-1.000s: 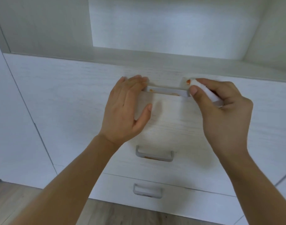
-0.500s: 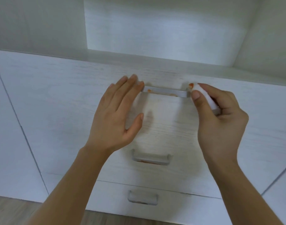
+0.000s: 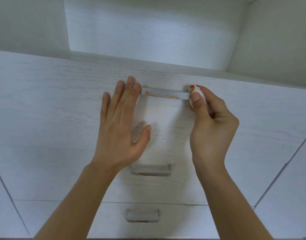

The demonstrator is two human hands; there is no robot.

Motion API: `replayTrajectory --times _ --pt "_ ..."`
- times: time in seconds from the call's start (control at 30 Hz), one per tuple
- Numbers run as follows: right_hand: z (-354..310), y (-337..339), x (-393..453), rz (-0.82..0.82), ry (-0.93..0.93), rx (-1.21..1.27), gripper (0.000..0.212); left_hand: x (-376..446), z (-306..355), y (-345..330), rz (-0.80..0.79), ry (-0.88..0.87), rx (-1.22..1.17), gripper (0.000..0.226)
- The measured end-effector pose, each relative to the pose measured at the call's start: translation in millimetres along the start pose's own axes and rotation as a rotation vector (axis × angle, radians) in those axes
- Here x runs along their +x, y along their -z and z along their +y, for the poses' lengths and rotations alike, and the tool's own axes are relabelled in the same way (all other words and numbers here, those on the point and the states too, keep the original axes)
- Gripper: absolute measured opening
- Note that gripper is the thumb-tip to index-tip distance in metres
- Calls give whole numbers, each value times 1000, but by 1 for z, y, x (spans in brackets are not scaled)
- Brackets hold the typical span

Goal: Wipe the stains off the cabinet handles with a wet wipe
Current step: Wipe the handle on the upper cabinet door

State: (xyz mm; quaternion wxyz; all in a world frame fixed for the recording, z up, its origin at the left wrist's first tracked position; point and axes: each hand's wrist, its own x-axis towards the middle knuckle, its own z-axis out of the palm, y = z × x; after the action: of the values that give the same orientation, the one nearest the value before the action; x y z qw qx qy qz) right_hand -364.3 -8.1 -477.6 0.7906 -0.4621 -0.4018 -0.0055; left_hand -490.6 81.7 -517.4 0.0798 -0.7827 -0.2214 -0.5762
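I am on the top handle (image 3: 163, 94) of the white drawers. My right hand (image 3: 212, 122) pinches the folded wet wipe (image 3: 198, 91) between thumb and fingers and holds it against the right end of that handle. The tip of the wipe already has an orange smear on it. My left hand (image 3: 121, 122) is flat, with its fingers straight, pressing on the drawer front (image 3: 62, 118); its fingertips touch the left end of the handle.

The top handle is not clean yet. I can see an orange dot near its left end and a long orange streak along its near edge. So I think the next move is to slide the wipe left along the bar, pressing on that near edge.

The middle handle (image 3: 151, 170) also has orange on it. The bottom handle (image 3: 142, 215) looks dirty too, but it is too blurry to be sure.
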Motion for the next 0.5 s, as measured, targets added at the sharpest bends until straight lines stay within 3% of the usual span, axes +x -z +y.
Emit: replayTrajectory --times 0.33,0.5 --pt "-2 5 5 -71 -15 -3 15 0 -1 -2 -1 21 -63 74" --pt "-4 15 12 97 -31 117 11 1 -2 -3 13 13 -71 75"
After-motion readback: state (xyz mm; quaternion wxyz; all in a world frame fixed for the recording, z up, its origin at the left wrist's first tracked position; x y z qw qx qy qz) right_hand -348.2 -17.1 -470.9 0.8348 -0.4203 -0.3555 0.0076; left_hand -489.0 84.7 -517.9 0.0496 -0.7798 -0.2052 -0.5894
